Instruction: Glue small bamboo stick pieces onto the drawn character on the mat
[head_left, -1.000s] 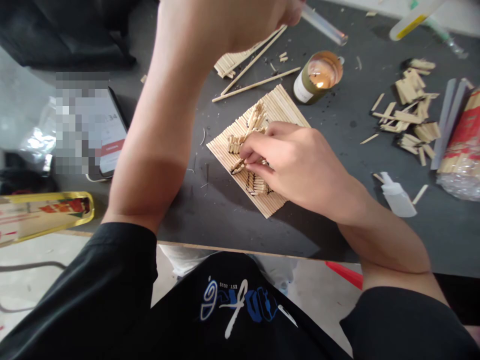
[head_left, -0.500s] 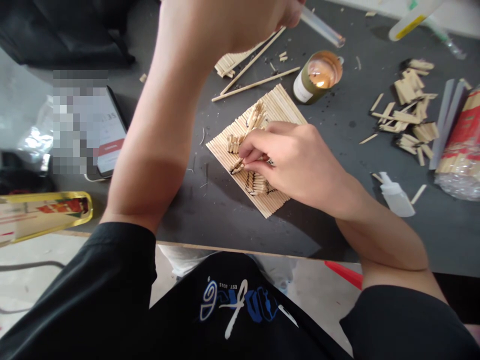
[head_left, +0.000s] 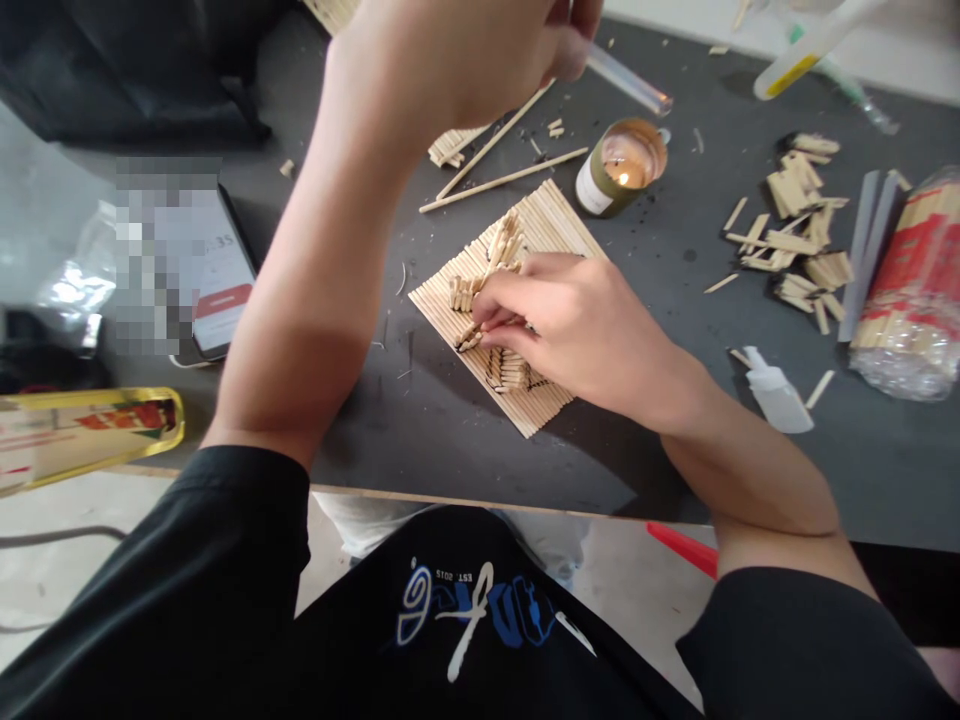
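I'm looking at a dark bench (head_left: 360, 440) with a stick mat (head_left: 566, 222) near its front edge. Little sticks stand up in bunches (head_left: 511, 370) on the mat. The right hand (head_left: 577, 315) is bent over them. Its thumb and first finger come close at a small bunch near the mat's left side, but I can't tell if a stick is pinched there. The left hand (head_left: 510, 55) is up high and pinches a clear rod (head_left: 630, 80), with the tip out by the cup (head_left: 598, 193).

The little flame (head_left: 624, 180) might burn the left hand if it drops too low. The long sticks (head_left: 502, 180) lie near the cup, so a bump that tips it could set them alight. A hard push from the right hand could knock the bunches down.

The biggest holder is the clear bag (head_left: 911, 290), with red on it and lots of sticks inside. The cup has soft-looking wax and the flame in it. The white bottle (head_left: 780, 395) is smaller, and I can't tell what's inside.
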